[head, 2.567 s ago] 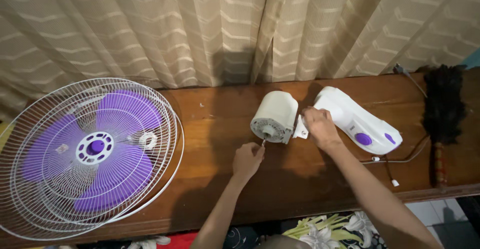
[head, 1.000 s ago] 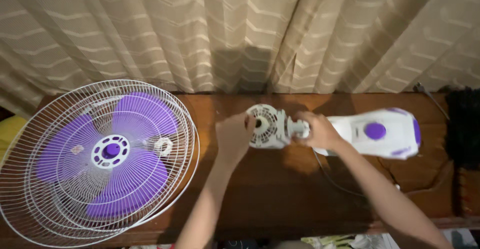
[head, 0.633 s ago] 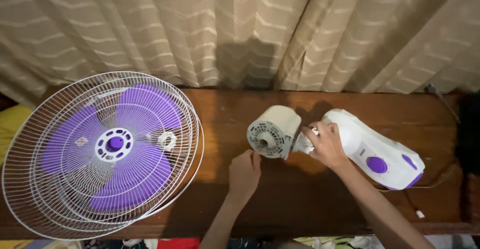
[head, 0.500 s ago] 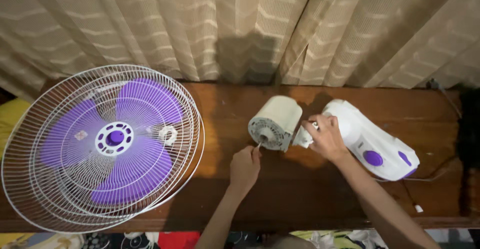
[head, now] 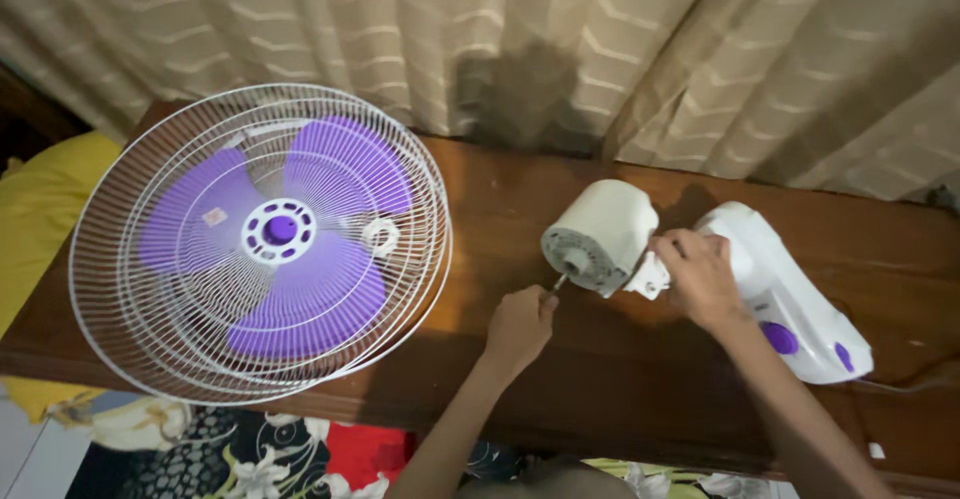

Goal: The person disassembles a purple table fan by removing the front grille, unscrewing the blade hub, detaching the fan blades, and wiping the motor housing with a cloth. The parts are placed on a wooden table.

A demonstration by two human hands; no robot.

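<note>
Far out to the left of the left hand, the wire fan guard lies flat on the wooden table, overhanging its near edge. It acts as a cage: inside it sit the purple fan blades around their hub, and nothing else can be made out in it. A small white ring rests on the mesh just right of the hub.

Under and beyond the right hand lies the white fan base with purple buttons, stretching away to that hand's right. The right hand is curled around the white neck joint where the base meets the motor, fingers wrapped over it and holding it steady.

Between the two hands, just ahead of the left knuckles, is the cream motor housing, lying on its side with its vented round face turned toward the person. The left hand is closed in a loose fist with thumb and fingertips pinched on something thin whose tip points at the lower edge of that face; it looks like a slim tool or a screw, and I cannot tell which.

The likely trouble is that the thin piece slips off the face or drops, since the housing is round and rests only on its curved side; if the right hand's hold on the neck loosens, the motor could roll and throw the tip off. The guard's overhang also leaves it open to tipping off if the table is jolted.
</note>
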